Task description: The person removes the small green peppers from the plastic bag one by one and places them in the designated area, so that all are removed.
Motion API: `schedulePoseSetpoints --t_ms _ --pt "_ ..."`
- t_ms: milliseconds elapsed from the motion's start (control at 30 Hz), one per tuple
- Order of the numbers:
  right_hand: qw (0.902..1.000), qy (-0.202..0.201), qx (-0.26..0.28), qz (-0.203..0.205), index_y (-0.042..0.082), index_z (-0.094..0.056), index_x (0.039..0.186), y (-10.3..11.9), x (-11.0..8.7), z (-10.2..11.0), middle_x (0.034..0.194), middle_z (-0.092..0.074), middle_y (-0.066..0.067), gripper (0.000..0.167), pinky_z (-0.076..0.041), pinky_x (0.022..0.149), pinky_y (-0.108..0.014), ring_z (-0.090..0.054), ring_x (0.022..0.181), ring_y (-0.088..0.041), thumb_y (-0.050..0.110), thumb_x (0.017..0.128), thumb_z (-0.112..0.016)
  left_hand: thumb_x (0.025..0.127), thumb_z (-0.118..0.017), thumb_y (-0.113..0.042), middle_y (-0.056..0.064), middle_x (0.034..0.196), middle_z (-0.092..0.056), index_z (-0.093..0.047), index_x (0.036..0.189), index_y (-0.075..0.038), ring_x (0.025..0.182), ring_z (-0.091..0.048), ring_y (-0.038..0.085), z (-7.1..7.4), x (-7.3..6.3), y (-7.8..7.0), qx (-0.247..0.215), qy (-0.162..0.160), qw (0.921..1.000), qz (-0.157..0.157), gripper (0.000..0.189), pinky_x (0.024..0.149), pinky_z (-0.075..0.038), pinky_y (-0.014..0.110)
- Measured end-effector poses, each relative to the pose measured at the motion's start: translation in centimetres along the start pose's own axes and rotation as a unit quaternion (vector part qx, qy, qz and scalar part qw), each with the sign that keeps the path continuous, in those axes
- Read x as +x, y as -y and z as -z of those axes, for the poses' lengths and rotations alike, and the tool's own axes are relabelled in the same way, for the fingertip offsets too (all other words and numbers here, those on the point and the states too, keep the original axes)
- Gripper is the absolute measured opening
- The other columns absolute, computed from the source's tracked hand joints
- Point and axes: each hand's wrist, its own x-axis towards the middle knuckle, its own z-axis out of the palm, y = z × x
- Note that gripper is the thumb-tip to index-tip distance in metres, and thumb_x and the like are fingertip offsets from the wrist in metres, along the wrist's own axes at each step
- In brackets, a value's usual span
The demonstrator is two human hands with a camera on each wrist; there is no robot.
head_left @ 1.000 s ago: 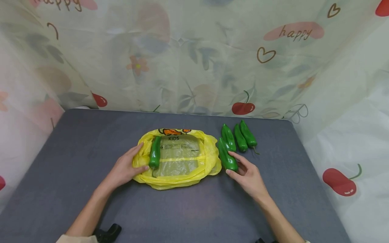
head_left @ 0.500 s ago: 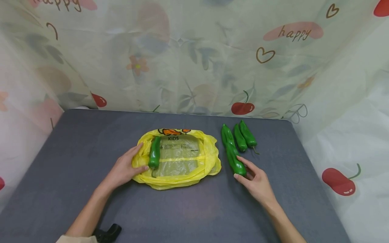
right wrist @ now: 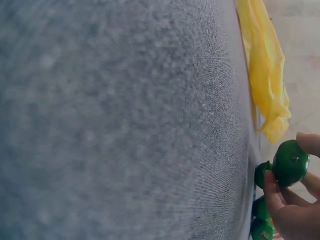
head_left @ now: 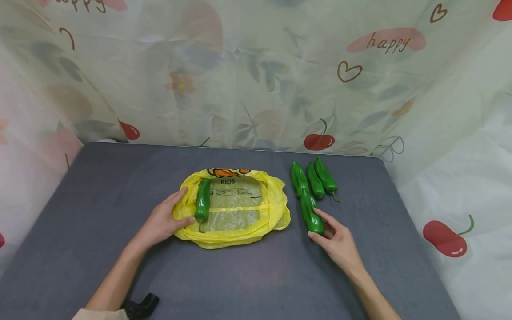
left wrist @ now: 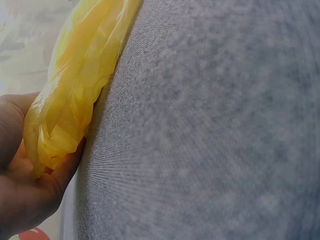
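Note:
A yellow plastic bag (head_left: pixel 276 209) lies flattened with its mouth spread wide in the head view. Inside, along its left side, is one green pepper (head_left: pixel 202 200). My left hand (head_left: pixel 160 222) grips the bag's left edge, thumb at the near side and fingers behind it; the left wrist view shows the bunched plastic (left wrist: pixel 65 110) between them. To the right of the bag, my right hand (head_left: pixel 338 244) pinches the near end of another green pepper (head_left: pixel 309 209) between thumb and fingers. The far end of this pepper overlaps a green pepper (head_left: pixel 297 175) behind it.
Two more green peppers, one (head_left: pixel 316 181) beside the other (head_left: pixel 326 175), lie at the back right of the dark grey table (head_left: pixel 240 280). A black object (head_left: pixel 142 306) sits by the left forearm. Printed curtains (head_left: pixel 256 89) enclose the back and sides.
My right hand has drawn the pepper rightward and slightly nearer, away from the bag's right edge. The left hand and the bag have stayed in place.

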Motion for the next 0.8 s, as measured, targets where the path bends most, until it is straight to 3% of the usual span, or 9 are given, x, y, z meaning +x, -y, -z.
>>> schedulePoseSetpoints --t_ms 433,800 --pt "0.9995 -0.019 -0.026 -0.009 0.013 -0.049 0.148 -0.59 0.13 0.30 0.141 -0.052 -0.020 0.068 -0.051 0.084 -0.017 -0.059 0.120 -0.032 0.009 0.086 -0.078 0.089 -0.076 -0.026 0.030 0.155 -0.028 -0.023 0.158 -0.004 0.141 -0.027 0.049 -0.04 0.14 0.46 0.000 0.005 1.0000 -0.007 0.090 0.109 -0.025 0.065" --pt "0.9976 -0.013 -0.057 -0.036 0.013 -0.048 0.148 -0.96 -0.08 0.53 0.136 -0.057 -0.022 0.068 -0.054 0.086 -0.029 -0.063 0.116 -0.031 0.016 0.087 -0.078 0.089 -0.075 -0.026 0.030 0.156 -0.027 -0.023 0.158 -0.004 0.142 -0.026 0.049 -0.03 0.13 0.49 -0.001 0.005 1.0000 -0.004 0.089 0.109 -0.024 0.065"
